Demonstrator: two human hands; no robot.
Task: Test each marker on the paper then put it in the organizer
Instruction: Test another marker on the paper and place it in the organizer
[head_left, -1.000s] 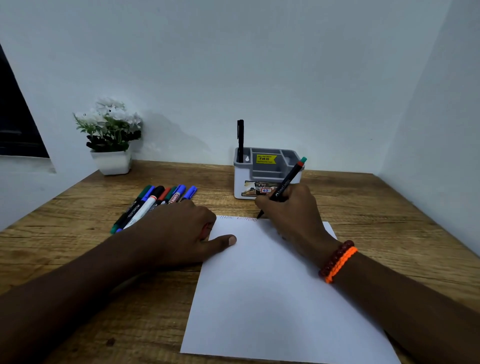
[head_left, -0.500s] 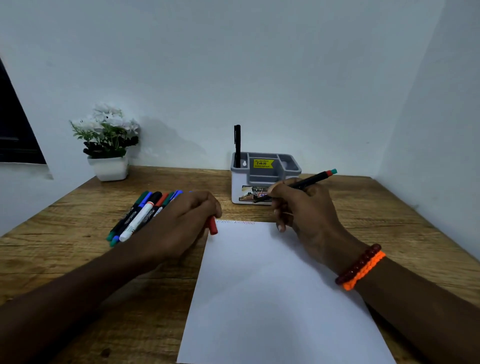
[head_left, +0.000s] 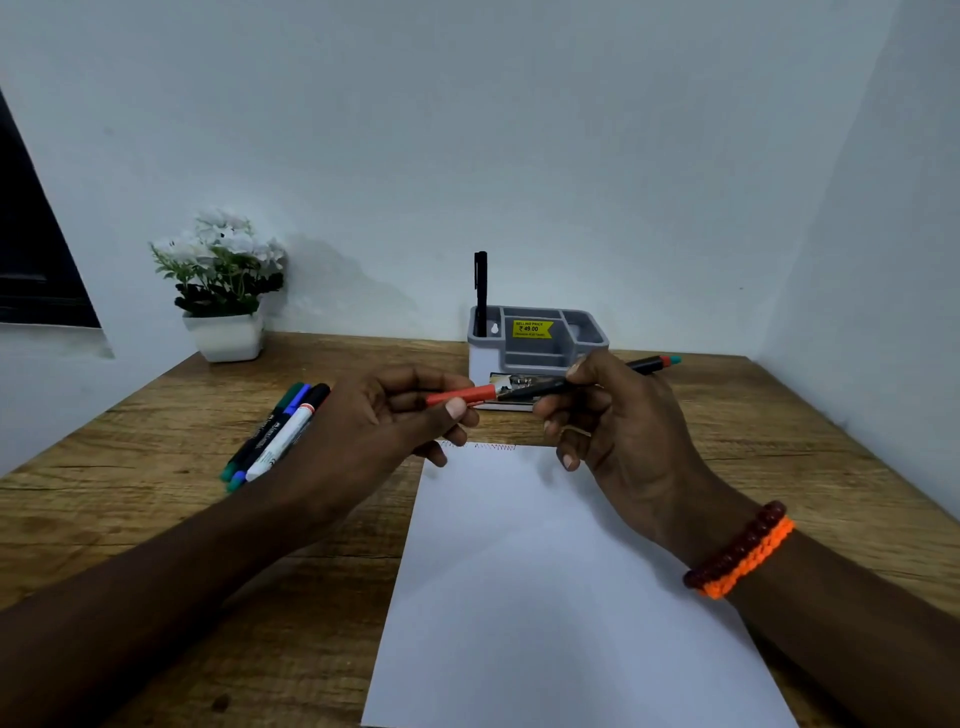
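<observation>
My right hand (head_left: 618, 431) grips a black marker (head_left: 644, 367) with a red and teal end, held nearly level above the paper's far edge. My left hand (head_left: 374, 431) pinches its red cap (head_left: 460, 396), whose mouth meets the marker's tip. The white paper (head_left: 561, 582) lies in front of me with thin red scribbles (head_left: 480, 446) along its top edge. A grey and white organizer (head_left: 540, 338) stands behind my hands, with one black marker (head_left: 480, 291) upright in its left slot. Several capped markers (head_left: 275, 431) lie in a bunch at the left, partly hidden by my left hand.
A white pot of white flowers (head_left: 223, 291) stands at the back left of the wooden table (head_left: 156, 467). White walls close in behind and on the right. A dark window edge (head_left: 31, 249) shows at far left.
My right hand lifted the marker off the paper and turned it level. My left hand left the paper's edge, picked up the red cap and brought it to the marker's tip.
</observation>
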